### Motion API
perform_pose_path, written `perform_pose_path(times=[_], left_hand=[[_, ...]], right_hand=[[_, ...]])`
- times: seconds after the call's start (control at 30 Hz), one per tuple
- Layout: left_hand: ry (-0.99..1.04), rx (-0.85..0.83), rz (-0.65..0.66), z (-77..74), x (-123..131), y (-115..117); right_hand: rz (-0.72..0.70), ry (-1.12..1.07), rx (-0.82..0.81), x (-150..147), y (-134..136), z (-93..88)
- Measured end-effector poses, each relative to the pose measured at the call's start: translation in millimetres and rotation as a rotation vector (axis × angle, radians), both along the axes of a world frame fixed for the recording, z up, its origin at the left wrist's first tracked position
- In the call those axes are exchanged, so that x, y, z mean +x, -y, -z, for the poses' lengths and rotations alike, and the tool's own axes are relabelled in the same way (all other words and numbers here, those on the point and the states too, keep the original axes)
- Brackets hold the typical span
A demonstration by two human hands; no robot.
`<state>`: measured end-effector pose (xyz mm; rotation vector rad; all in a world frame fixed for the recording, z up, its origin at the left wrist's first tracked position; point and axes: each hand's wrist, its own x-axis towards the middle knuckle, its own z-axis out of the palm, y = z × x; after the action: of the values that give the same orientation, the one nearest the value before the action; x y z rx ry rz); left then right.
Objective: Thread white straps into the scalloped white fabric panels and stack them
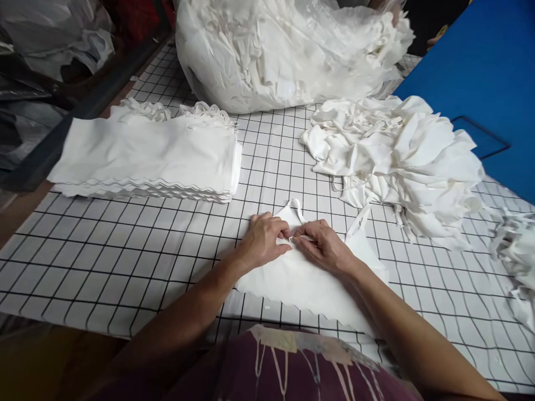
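A white strappy camisole top (309, 284) lies spread on the table in front of me, its wavy hem toward my body and its thin straps pointing away. My left hand (264, 239) pinches the top's neckline edge near its middle. Close beside it, my right hand (321, 244) pinches the same edge, thumb and fingers together. A tiny white piece, perhaps a bow or thread end, shows between the fingertips; it is too small to make out.
To the left sits a neat stack of white tops (146, 156). A loose heap of white garments (401, 145) lies at right, with another bunch (518, 250) by the right edge. Behind stands a big clear plastic bag (267, 61) of white garments. A blue panel (480, 72) borders the table (125, 250).
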<state>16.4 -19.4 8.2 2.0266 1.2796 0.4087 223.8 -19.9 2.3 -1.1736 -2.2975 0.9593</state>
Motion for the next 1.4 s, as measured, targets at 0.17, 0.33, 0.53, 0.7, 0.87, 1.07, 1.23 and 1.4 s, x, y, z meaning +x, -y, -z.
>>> perform_pose_path(times=[0.17,0.33,0.53,0.7,0.87,1.07,1.23,1.4], left_hand=[[-0.013,-0.025,-0.009,0.2,2,-1],[0.009,-0.050,-0.022,-0.3,3,-1],[0.006,-0.052,-0.039,0.7,5,-1],[0.001,-0.060,-0.040,0.5,6,-1],[-0.010,-0.029,-0.031,0.4,5,0],[-0.020,-0.033,-0.039,0.4,6,0],[-0.025,-0.028,-0.039,1.2,6,0],[-0.035,-0.031,-0.034,0.4,6,-1]], right_hand=[[0.011,-0.021,-0.006,0,0,2.8],[-0.001,-0.036,0.012,-1,2,6.0],[-0.041,-0.021,0.075,-2,3,10.3],[-0.055,-0.026,0.096,1,4,10.2],[-0.066,-0.033,0.110,2,4,9.6],[-0.032,-0.054,0.088,4,4,9.1],[-0.032,-0.089,0.085,0,4,12.5],[-0.053,-0.075,0.106,0,4,13.1]])
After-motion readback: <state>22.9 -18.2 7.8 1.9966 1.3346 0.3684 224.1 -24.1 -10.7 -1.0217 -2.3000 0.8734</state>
